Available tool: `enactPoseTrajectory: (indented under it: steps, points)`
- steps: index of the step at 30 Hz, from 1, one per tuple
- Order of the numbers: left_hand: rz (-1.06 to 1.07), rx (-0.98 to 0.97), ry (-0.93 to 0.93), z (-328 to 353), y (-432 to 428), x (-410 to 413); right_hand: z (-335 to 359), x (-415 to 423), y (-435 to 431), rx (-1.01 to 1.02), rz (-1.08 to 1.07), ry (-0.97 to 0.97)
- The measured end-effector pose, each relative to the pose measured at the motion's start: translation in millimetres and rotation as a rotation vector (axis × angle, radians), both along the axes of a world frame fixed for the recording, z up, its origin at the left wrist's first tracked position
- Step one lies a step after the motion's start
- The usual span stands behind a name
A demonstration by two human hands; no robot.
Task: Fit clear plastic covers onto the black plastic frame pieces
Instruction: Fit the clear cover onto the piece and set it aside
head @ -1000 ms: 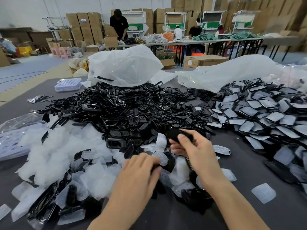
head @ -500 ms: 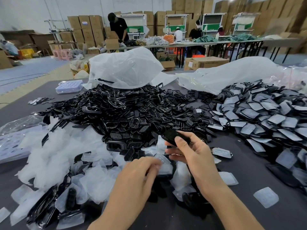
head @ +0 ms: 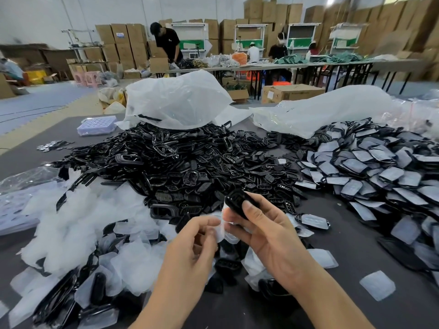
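Note:
My right hand (head: 268,231) grips a black frame piece (head: 235,201) above the table, thumb laid across it. My left hand (head: 190,248) pinches a clear plastic cover (head: 219,227) and holds it just below and left of the frame; the two hands nearly touch. A big heap of bare black frame pieces (head: 190,162) lies behind them. Loose clear covers (head: 71,214) are piled at the left. Frames with covers on them (head: 370,169) are heaped at the right.
Two large white plastic bags (head: 175,100) lie at the table's far side. A clear tray (head: 97,124) sits at the back left. Single covers (head: 377,288) lie on the dark table (head: 344,233) at the right. People work at long tables beyond, among stacked cartons.
My left hand has lifted out of the pile with a clear cover pinched in it. My right hand has raised the black frame piece slightly and brought it close to that cover.

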State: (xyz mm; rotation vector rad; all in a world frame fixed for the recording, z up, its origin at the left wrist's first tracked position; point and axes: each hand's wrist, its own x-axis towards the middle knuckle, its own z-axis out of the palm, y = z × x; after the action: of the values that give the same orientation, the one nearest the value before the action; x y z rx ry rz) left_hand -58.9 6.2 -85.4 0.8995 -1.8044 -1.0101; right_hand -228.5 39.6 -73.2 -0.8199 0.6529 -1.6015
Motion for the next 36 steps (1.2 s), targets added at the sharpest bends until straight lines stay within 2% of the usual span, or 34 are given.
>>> enactPoseTrajectory:
  steps: [3, 8, 14, 18, 22, 26, 31, 36]
  points:
    - [-0.06, -0.01, -0.014, 1, 5, -5, 0, 4, 1, 0.001, 0.03, -0.077]
    - [-0.19, 0.071, 0.013, 7, 8, -3, 2, 6, 0, 0.041, -0.015, -0.051]
    - [-0.054, 0.073, 0.004, 4, 1, -4, -2, 6, -1, 0.038, -0.042, -0.019]
    - [-0.024, 0.149, 0.099, 5, -4, 0, -5, 2, -3, 0.156, -0.285, 0.283]
    - [-0.08, 0.217, 0.22, 10, -1, -2, -8, 9, 0, 0.165, -0.29, 0.468]
    - [0.029, 0.217, 0.306, 8, -2, -4, -11, 15, 1, 0.179, -0.372, 0.71]
    - [0.074, 0.202, 0.323, 4, -2, -4, -9, 21, 4, 0.106, -0.238, 0.663]
    - [0.117, 0.171, 0.321, 3, -1, -4, -8, 21, 3, 0.056, -0.204, 0.604]
